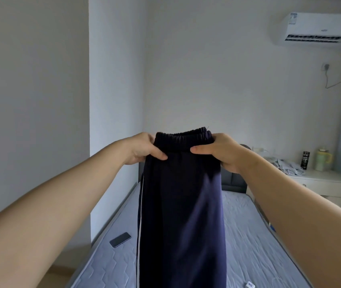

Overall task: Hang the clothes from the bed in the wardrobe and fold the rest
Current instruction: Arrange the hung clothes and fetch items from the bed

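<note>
Dark navy trousers (pixel 182 204) with an elastic waistband and a white side stripe hang upright in front of me, above the bed (pixel 254 246). My left hand (pixel 144 149) grips the left end of the waistband, thumb on the front. My right hand (pixel 217 151) grips the right end the same way. The legs fall straight down past the bottom of the view, so their ends are hidden. No wardrobe is visible.
A black phone (pixel 120 239) lies on the quilted grey mattress at the left. A small white object (pixel 250 284) sits near the bottom edge. A white bedside table (pixel 323 180) at the right carries crumpled cloth (pixel 288 166), a dark can and a green jug. An air conditioner (pixel 319 30) hangs high right.
</note>
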A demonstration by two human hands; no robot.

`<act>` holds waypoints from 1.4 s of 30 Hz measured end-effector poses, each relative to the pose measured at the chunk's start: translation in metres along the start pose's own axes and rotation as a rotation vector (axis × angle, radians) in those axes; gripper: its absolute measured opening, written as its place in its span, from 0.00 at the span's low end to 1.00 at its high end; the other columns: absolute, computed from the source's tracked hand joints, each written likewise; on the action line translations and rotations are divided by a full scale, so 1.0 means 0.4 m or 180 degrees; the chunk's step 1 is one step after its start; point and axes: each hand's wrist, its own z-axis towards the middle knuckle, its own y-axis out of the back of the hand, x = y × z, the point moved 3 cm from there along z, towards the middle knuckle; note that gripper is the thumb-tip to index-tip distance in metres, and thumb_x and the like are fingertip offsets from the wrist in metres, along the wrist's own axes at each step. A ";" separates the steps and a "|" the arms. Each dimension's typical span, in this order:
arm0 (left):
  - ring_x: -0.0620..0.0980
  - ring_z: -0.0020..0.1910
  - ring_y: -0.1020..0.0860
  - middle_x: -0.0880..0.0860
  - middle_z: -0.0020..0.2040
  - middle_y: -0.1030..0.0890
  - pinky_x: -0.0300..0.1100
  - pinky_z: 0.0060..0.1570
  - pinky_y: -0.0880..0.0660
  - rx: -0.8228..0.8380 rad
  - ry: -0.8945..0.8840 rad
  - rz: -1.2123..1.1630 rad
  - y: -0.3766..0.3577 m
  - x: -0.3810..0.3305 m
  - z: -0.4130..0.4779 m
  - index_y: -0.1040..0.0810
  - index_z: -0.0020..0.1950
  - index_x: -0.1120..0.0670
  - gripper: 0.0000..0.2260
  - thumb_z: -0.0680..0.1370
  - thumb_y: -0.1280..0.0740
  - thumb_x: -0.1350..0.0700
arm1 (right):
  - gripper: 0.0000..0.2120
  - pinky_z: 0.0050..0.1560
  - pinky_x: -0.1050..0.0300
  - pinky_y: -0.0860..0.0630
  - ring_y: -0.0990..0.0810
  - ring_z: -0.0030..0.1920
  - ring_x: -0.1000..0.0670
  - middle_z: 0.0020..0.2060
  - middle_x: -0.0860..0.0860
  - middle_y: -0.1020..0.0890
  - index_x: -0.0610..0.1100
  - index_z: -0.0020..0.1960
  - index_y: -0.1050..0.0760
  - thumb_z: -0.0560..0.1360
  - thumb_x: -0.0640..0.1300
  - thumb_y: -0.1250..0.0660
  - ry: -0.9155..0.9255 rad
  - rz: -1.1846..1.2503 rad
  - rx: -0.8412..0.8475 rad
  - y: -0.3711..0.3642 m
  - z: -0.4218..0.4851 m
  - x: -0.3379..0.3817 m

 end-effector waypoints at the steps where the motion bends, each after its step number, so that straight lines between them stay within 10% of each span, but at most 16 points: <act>1: 0.50 0.47 0.19 0.53 0.47 0.18 0.36 0.40 0.21 0.0018 0.0200 0.0322 0.004 0.002 0.002 0.21 0.50 0.57 0.14 0.69 0.30 0.71 | 0.08 0.44 0.61 0.21 0.16 0.45 0.50 0.42 0.50 0.14 0.45 0.43 0.19 0.66 0.37 0.24 0.0026 -0.0102 -0.0045 0.002 0.004 -0.009; 6: 0.50 0.56 0.25 0.51 0.58 0.21 0.39 0.52 0.31 -0.0122 0.0370 0.1797 0.003 0.024 0.027 0.23 0.61 0.54 0.18 0.71 0.27 0.59 | 0.13 0.50 0.56 0.22 0.20 0.48 0.50 0.44 0.52 0.17 0.47 0.48 0.20 0.66 0.47 0.23 0.0015 -0.1650 -0.0287 -0.001 0.020 -0.037; 9: 0.48 0.45 0.25 0.50 0.56 0.23 0.36 0.40 0.28 -0.0487 0.0313 0.1947 -0.020 0.069 0.045 0.27 0.64 0.50 0.19 0.74 0.30 0.53 | 0.16 0.47 0.53 0.22 0.21 0.46 0.47 0.44 0.52 0.22 0.46 0.52 0.26 0.68 0.50 0.26 -0.0112 -0.2359 -0.0543 -0.014 0.029 -0.068; 12: 0.48 0.33 0.22 0.51 0.56 0.29 0.36 0.25 0.24 -0.0497 0.0727 0.0738 -0.046 0.123 0.067 0.35 0.67 0.48 0.19 0.78 0.36 0.51 | 0.13 0.24 0.61 0.24 0.19 0.31 0.46 0.42 0.52 0.26 0.50 0.52 0.31 0.72 0.46 0.29 -0.0491 -0.1252 -0.0653 -0.024 0.038 -0.119; 18: 0.53 0.44 0.21 0.48 0.56 0.28 0.47 0.45 0.24 -0.0828 0.0438 -0.0192 -0.055 0.168 0.189 0.37 0.63 0.47 0.15 0.79 0.37 0.51 | 0.12 0.40 0.54 0.22 0.19 0.47 0.42 0.47 0.52 0.25 0.52 0.54 0.35 0.76 0.47 0.34 -0.0424 0.0041 -0.1010 -0.034 0.128 -0.193; 23: 0.46 0.44 0.23 0.47 0.53 0.26 0.32 0.33 0.30 -0.1141 -0.0344 -0.0523 -0.026 0.107 0.286 0.34 0.55 0.47 0.11 0.77 0.34 0.55 | 0.12 0.50 0.58 0.27 0.25 0.46 0.54 0.43 0.58 0.24 0.51 0.51 0.33 0.74 0.43 0.32 0.0317 0.0209 -0.1541 0.010 0.196 -0.167; 32: 0.49 0.51 0.24 0.45 0.48 0.26 0.31 0.39 0.30 -0.1140 -0.1075 -0.0435 -0.007 0.006 0.276 0.33 0.52 0.49 0.12 0.76 0.33 0.61 | 0.13 0.52 0.61 0.26 0.25 0.47 0.56 0.44 0.58 0.25 0.49 0.53 0.33 0.74 0.41 0.31 0.0837 0.0260 -0.1497 0.039 0.177 -0.098; 42: 0.47 0.44 0.21 0.43 0.48 0.24 0.37 0.46 0.26 -0.1020 -0.0266 -0.0337 -0.073 0.166 0.062 0.32 0.53 0.46 0.13 0.75 0.32 0.58 | 0.13 0.42 0.67 0.23 0.21 0.42 0.60 0.41 0.57 0.21 0.53 0.44 0.29 0.69 0.39 0.27 0.0418 0.0437 -0.1111 -0.047 0.007 -0.205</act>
